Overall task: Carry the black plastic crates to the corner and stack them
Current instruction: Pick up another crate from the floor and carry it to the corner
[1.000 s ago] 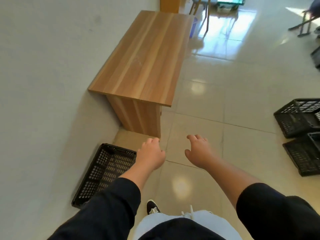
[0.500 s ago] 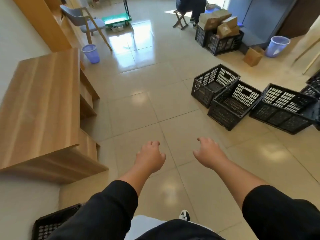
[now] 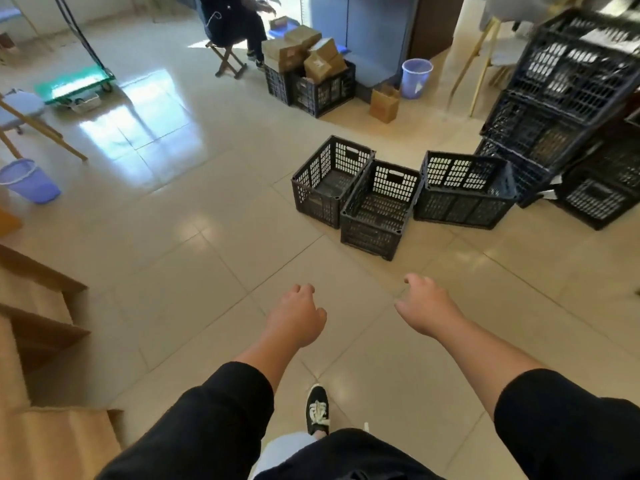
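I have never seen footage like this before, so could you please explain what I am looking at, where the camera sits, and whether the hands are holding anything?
There is no machine here: a person wears a wide-angle camera on the head, looking forward and down, so you see their own arms. The left hand and right hand reach out over the tiled floor with loosely curled fingers and hold nothing. Ahead on the floor stand three empty black plastic crates, side by side. To the right, more black crates are stacked. Further back are a crate of cardboard boxes, two purple bins, a green trolley and a seated person. Wooden furniture is at the left edge.
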